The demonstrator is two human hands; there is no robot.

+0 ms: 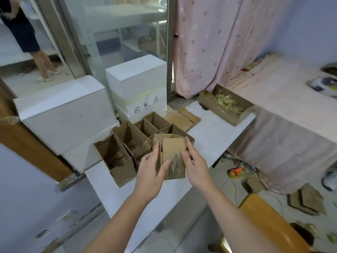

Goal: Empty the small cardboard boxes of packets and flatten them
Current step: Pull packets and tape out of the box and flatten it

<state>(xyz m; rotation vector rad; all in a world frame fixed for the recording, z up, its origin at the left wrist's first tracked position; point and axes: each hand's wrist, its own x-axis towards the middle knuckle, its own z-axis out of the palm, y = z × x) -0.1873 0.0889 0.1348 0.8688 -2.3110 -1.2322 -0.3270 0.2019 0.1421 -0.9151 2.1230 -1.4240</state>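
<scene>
One small cardboard box [172, 157], brown corrugated board with a flap folded over, is gripped above the near white table [209, 137] by the left hand [152, 170] and right hand [194, 164]. Its interior is hidden. Packets [228, 103], blurred and yellowish, fill a far-right carton [224, 110].

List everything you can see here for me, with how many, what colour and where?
held box: one, brown, between both hands above the table
open boxes: about five, brown, table's left half
flattened cardboard: a small pile, brown, behind the open boxes
packet box: one, brown with yellowish packets, table's far right
table: one, white
white cartons: several, stacked left and behind
curtain: one, pink with dots, right of the glass door
tape roll: one, orange, on the floor
left hand: grips the box's left side
right hand: holds its right side
</scene>
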